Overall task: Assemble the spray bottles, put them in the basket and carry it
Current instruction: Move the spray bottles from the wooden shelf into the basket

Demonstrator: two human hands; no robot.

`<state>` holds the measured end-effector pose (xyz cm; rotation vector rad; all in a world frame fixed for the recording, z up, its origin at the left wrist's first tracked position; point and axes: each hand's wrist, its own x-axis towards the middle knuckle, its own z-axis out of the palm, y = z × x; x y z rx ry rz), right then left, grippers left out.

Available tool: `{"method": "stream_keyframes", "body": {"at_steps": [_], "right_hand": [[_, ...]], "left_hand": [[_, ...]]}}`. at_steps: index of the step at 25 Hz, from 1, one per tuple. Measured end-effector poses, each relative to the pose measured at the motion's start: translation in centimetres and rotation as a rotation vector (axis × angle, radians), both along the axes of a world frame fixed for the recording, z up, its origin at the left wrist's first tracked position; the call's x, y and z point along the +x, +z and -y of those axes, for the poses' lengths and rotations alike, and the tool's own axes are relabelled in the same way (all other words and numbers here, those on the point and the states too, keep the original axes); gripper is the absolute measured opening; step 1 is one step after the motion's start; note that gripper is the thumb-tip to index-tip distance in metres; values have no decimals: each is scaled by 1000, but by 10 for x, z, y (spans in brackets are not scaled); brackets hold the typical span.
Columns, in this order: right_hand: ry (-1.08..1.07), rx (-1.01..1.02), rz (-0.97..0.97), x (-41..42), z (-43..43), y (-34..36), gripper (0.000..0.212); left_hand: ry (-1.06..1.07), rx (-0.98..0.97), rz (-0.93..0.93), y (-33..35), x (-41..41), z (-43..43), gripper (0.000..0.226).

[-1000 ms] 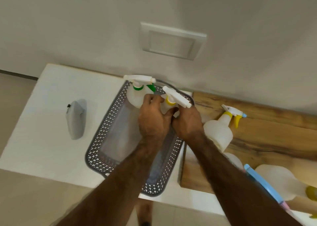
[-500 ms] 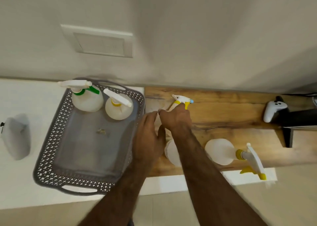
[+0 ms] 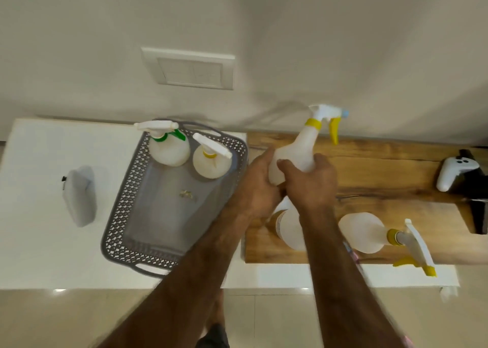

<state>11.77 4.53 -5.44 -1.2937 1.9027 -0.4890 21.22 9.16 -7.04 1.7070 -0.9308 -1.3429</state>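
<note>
— Bottle with the yellow collar (image 3: 295, 152) — where is it?
— It is up in the air, above the wooden board (image 3: 383, 173), tilted, with its white sprayer and yellow trigger pointing toward the wall.
— Who has it?
— Both hands. The left hand (image 3: 257, 189) is closed around its bottom part, and the right hand (image 3: 309, 183) is wrapped tight around its middle.
— And the gray basket (image 3: 124, 215)?
— It sits on the white counter (image 3: 39, 202), just left of the hands. Two bottles stand in its far end, side by side: one with a green collar (image 3: 169, 146) and one with a yellow collar (image 3: 210, 162).
— Any more bottles?
— One lies on its side (image 3: 369, 232) on the board, sprayer hanging past the edge. Another (image 3: 289, 228) peeks out under the right arm.
— What else?
— A gray thing (image 3: 79, 195) lies left of the basket, and a white game controller (image 3: 453, 172) is far right.
</note>
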Motion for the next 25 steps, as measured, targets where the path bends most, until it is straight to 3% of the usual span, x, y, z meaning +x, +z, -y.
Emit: {"method": "stream_keyframes", "body": {"at_steps": [3,5,9,14,19,25], "right_hand": [[80,-204,134,3,-35,42,77],[156,-252,218,12,-60,63,79],[364,-283,285,47,-102,66,77],[613,-225,236,103,-143,11,79],[803,-169,85,141,-139,-65,72],[758,-203,13,153,-130,-111,69]], "left_hand": [[-41,-97,152,29,18,-12,102],[-27,-167,267,42,35,-33,113],[158,-294,422,43,73,-98,96],[362,-204,440,-12,113,-163,84],[305,-4,666,-74,140,-174,85],[238,-61,609,-105,155,-147,69]]}}
